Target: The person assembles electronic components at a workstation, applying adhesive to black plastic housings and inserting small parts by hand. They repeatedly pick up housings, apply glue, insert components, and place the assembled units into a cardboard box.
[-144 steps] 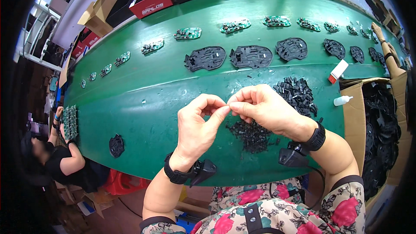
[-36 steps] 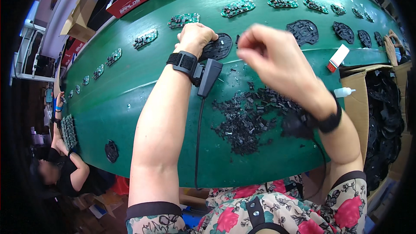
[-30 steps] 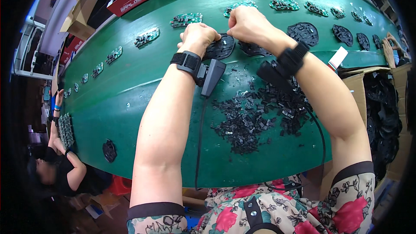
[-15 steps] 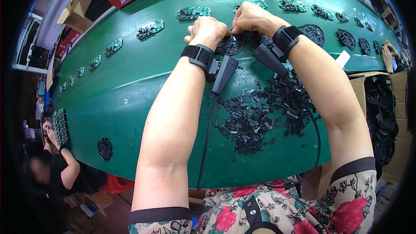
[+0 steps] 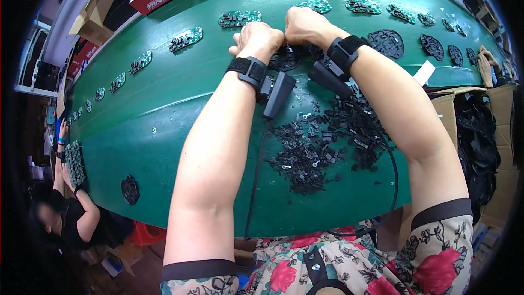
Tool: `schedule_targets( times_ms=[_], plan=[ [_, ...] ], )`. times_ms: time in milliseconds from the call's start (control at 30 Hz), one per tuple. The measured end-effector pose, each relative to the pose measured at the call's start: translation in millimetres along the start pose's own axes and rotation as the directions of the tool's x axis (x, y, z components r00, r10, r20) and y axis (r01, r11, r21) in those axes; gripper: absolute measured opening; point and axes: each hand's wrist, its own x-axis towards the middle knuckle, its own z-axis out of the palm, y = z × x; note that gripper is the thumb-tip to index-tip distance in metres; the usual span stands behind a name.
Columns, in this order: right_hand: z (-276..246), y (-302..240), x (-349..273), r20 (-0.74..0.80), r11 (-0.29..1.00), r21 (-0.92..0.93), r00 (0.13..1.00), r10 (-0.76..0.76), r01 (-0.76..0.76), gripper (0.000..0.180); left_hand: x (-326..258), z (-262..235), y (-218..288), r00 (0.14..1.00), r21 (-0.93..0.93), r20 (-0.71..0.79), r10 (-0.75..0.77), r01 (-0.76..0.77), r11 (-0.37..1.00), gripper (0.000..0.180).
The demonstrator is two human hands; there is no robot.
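My left hand and my right hand meet knuckle to knuckle over a black plastic shell on the green table. Both are closed, fingers curled inward; what they pinch is too hidden to name. Part of the shell shows below the left hand, its upper end covered. Each wrist wears a black strap with a dark module. Closer to me lies a heap of small black plastic parts, some with pale ring-shaped ends.
Green circuit boards form a curved row along the far side. More black shells lie to the right, above an open carton of black parts. One shell sits at left. Co-workers' hands show at the right and left edges.
My right hand has moved slightly left and down, closing the small gap to my left hand. Its fingertips, seen pinching before, are now hidden. The co-worker at left has raised an arm.
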Motion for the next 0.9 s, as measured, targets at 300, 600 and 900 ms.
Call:
schedule_targets(
  times_ms=[300,600,900],
  plan=[
    [-86,23,-82,-0.110,0.959,0.252,0.989,-0.101,0.126,0.016,-50,-77,-51,0.878,-0.448,-0.200,0.434,-0.476,0.757,0.038],
    [-42,36,-164,0.026,0.952,0.302,0.998,-0.053,0.042,0.014,-186,-137,-290,0.785,-0.207,-0.619,0.023,-0.192,0.959,0.019],
    [-28,34,-161,-0.109,0.942,0.120,0.947,-0.301,0.313,0.011,-241,-153,-453,0.697,-0.059,-0.650,-0.303,0.351,0.935,0.069]
  ],
)
